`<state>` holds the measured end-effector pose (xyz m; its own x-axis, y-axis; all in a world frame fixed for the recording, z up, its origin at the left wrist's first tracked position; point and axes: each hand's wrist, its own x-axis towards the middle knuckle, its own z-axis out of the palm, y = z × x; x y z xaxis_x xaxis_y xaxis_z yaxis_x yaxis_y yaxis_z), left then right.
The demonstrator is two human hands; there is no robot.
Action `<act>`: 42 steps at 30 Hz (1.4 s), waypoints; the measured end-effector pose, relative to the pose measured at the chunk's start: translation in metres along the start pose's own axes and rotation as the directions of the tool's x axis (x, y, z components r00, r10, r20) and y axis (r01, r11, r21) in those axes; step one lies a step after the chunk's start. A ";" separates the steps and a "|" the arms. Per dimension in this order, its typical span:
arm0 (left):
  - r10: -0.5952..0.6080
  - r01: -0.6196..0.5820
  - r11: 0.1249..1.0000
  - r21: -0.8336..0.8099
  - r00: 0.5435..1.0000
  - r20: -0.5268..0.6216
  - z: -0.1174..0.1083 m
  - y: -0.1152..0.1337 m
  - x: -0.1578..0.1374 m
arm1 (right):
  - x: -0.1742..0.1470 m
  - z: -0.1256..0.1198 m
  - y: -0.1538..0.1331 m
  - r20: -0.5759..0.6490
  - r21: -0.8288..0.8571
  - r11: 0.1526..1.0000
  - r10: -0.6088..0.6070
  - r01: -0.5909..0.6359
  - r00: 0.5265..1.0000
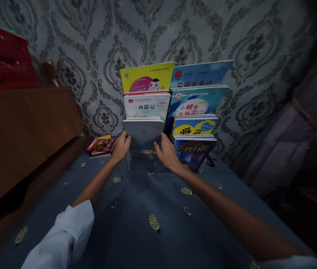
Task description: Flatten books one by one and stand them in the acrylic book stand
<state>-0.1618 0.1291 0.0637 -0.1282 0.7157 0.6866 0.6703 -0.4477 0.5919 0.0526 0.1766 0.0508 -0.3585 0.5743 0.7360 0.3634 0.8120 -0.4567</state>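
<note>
A grey-covered book [144, 133] stands upright between my hands at the front of the left column of a clear tiered book stand [128, 161]. My left hand [122, 146] grips its left edge, while my right hand [166, 149] pinches the right edge. Behind it rise a pale book with Chinese lettering [147, 105] and a taller yellow book [147, 77]. The right column holds a dark blue book [193, 152], a blue and yellow book [195, 126], a teal book [199, 101] and a blue book [200, 73] at the back. My fingertips behind the grey book are hidden.
Several small books or magazines [101, 145] lie stacked left of the stand. A wooden cabinet [29, 127] with a red box [5, 56] on it borders the left side. Patterned wallpaper [116, 59] is behind, and a pale curtain [287, 138] hangs at right. A dark blue cloth [130, 231] covers the surface.
</note>
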 end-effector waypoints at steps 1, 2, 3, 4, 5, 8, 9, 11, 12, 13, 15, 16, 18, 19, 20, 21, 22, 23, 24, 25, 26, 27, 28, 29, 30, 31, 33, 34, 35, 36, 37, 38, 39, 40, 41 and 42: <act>-0.002 0.003 0.998 0.060 1.000 -0.008 0.000 -0.002 -0.002 | -0.001 0.001 0.002 0.017 -0.016 1.000 0.010 -0.009 1.000; -0.006 0.008 0.994 0.111 1.000 -0.022 0.000 -0.004 -0.003 | -0.002 0.002 0.003 0.026 -0.034 0.999 0.017 -0.016 1.000; -0.012 0.018 0.989 0.148 0.999 -0.045 -0.001 -0.005 -0.005 | -0.003 0.002 0.003 0.025 -0.052 0.998 0.022 -0.020 0.999; -0.018 0.031 0.985 0.170 0.997 -0.077 -0.001 -0.005 -0.007 | -0.005 0.002 0.001 0.017 -0.069 0.997 0.022 -0.021 1.000; -0.020 0.041 0.982 0.182 0.993 -0.113 -0.001 -0.004 -0.008 | -0.007 0.001 -0.001 0.002 -0.082 0.996 0.017 -0.017 1.000; 0.053 -0.006 0.972 0.235 0.979 -0.197 -0.003 0.003 -0.008 | -0.008 -0.003 -0.012 -0.046 -0.119 0.992 -0.044 0.039 0.998; 0.097 -0.043 0.963 0.268 0.976 -0.193 -0.004 0.007 -0.007 | -0.007 -0.004 -0.017 -0.056 -0.136 0.989 -0.073 0.065 0.996; 0.167 -0.110 0.934 0.340 0.976 -0.142 -0.005 0.016 -0.005 | -0.002 -0.007 -0.025 -0.061 -0.175 0.978 -0.127 0.115 0.990; 0.185 -0.133 0.919 0.371 0.977 -0.108 -0.006 0.019 -0.003 | 0.000 -0.008 -0.027 -0.058 -0.195 0.972 -0.142 0.128 0.988; 0.193 -0.147 0.907 0.395 0.978 -0.079 -0.008 0.023 -0.002 | 0.003 -0.008 -0.029 -0.055 -0.216 0.967 -0.151 0.136 0.987; 0.211 -0.173 0.894 0.414 0.976 -0.048 -0.011 0.026 0.001 | 0.007 -0.007 -0.029 -0.048 -0.261 0.958 -0.137 0.120 0.989; 0.219 -0.186 0.890 0.417 0.975 -0.033 -0.013 0.027 0.003 | 0.008 -0.007 -0.027 -0.042 -0.280 0.954 -0.122 0.106 0.992; 0.232 -0.210 0.884 0.419 0.973 -0.002 -0.015 0.026 0.006 | 0.008 -0.005 -0.023 -0.031 -0.305 0.949 -0.093 0.079 0.995; 0.240 -0.224 0.880 0.419 0.971 0.015 -0.016 0.026 0.007 | 0.007 -0.004 -0.021 -0.025 -0.312 0.947 -0.081 0.069 0.996; 0.246 -0.233 0.882 0.410 0.969 0.021 -0.016 0.026 0.008 | 0.006 -0.003 -0.020 -0.021 -0.319 0.946 -0.073 0.062 0.997; 0.246 -0.237 0.886 0.399 0.969 0.029 -0.017 0.026 0.007 | 0.003 -0.003 -0.020 -0.018 -0.323 0.944 -0.068 0.059 0.998; 0.243 -0.239 0.890 0.389 0.969 0.040 -0.016 0.026 0.005 | 0.000 -0.003 -0.021 -0.017 -0.322 0.945 -0.068 0.059 0.998; 0.237 -0.237 0.894 0.380 0.970 0.048 -0.016 0.027 0.001 | -0.004 -0.004 -0.023 -0.015 -0.317 0.946 -0.072 0.064 0.997; 0.228 -0.232 0.897 0.377 0.972 0.054 -0.015 0.028 -0.004 | -0.010 -0.004 -0.025 -0.013 -0.305 0.949 -0.082 0.074 0.997; 0.221 -0.226 0.898 0.377 0.974 0.058 -0.014 0.029 -0.010 | -0.016 -0.005 -0.028 -0.010 -0.290 0.953 -0.094 0.087 0.996; 0.214 -0.218 0.897 0.384 0.975 0.054 -0.013 0.029 -0.016 | -0.023 -0.005 -0.030 -0.006 -0.273 0.956 -0.110 0.104 0.994; 0.211 -0.215 0.894 0.393 0.976 0.054 -0.012 0.028 -0.022 | -0.030 -0.005 -0.031 -0.002 -0.256 0.959 -0.127 0.122 0.992; 0.211 -0.219 0.890 0.400 0.975 0.062 -0.011 0.027 -0.028 | -0.037 -0.004 -0.031 -0.005 -0.241 0.961 -0.138 0.133 0.990; 0.201 -0.212 0.889 0.406 0.977 0.071 -0.010 0.025 -0.034 | -0.044 -0.003 -0.030 -0.007 -0.225 0.963 -0.151 0.145 0.989; 0.177 -0.191 0.893 0.408 0.982 0.072 -0.009 0.022 -0.040 | -0.051 -0.001 -0.029 -0.009 -0.209 0.965 -0.166 0.160 0.986; 0.154 -0.172 0.898 0.405 0.985 0.075 -0.009 0.019 -0.045 | -0.057 0.002 -0.027 -0.012 -0.195 0.966 -0.174 0.169 0.985; 0.124 -0.152 0.905 0.398 0.988 0.094 -0.010 0.013 -0.056 | -0.069 0.009 -0.023 0.004 -0.162 0.973 -0.163 0.161 0.987; 0.109 -0.142 0.907 0.396 0.989 0.103 -0.010 0.011 -0.061 | -0.075 0.013 -0.021 0.024 -0.145 0.977 -0.153 0.155 0.988; 0.094 -0.131 0.908 0.398 0.989 0.111 -0.011 0.008 -0.065 | -0.081 0.016 -0.019 0.048 -0.130 0.981 -0.142 0.147 0.989; 0.076 -0.118 0.907 0.404 0.990 0.119 -0.011 0.005 -0.070 | -0.087 0.020 -0.017 0.074 -0.117 0.983 -0.132 0.140 0.988; 0.054 -0.103 0.904 0.415 0.990 0.128 -0.011 0.002 -0.075 | -0.093 0.023 -0.014 0.100 -0.106 0.985 -0.124 0.134 0.987; 0.031 -0.087 0.900 0.426 0.990 0.138 -0.011 -0.001 -0.079 | -0.098 0.027 -0.012 0.123 -0.099 0.987 -0.115 0.128 0.986; 0.008 -0.073 0.897 0.437 0.989 0.148 -0.011 -0.004 -0.083 | -0.104 0.030 -0.009 0.141 -0.094 0.988 -0.106 0.120 0.984; -0.014 -0.059 0.894 0.444 0.987 0.160 -0.011 -0.008 -0.087 | -0.109 0.032 -0.007 0.156 -0.093 0.990 -0.095 0.110 0.983; -0.034 -0.045 0.894 0.446 0.985 0.169 -0.011 -0.011 -0.091 | -0.112 0.034 -0.005 0.166 -0.093 0.991 -0.083 0.099 0.983; -0.051 -0.032 0.896 0.443 0.983 0.174 -0.011 -0.015 -0.094 | -0.115 0.036 -0.003 0.172 -0.092 0.992 -0.072 0.088 0.983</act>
<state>-0.1680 0.0626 -0.0048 -0.0330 0.8197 0.5719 0.9286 -0.1864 0.3207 0.0621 0.1120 -0.0507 -0.5259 0.5240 0.6699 0.4078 0.8466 -0.3421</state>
